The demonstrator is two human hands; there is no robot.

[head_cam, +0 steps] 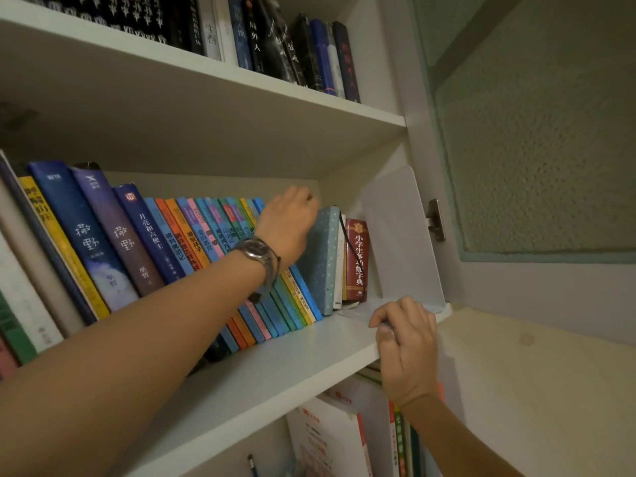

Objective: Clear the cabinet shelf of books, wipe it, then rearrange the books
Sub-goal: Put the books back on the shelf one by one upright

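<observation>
- Head view: your left hand (287,223) reaches over the leaning books (192,242) on the middle shelf (275,366); its finger closure cannot be determined.
- Your right hand (406,342) curls onto the shelf's front edge, touching the white bookend (402,242).

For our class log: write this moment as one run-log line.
stage: clearing, books on shelf | left hand: atop books | right hand: gripping shelf edge

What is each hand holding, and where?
Left hand reaches over the tops of the thin books; its fingers are hidden, so no grip can be told. Right hand grips the shelf front edge.
</observation>
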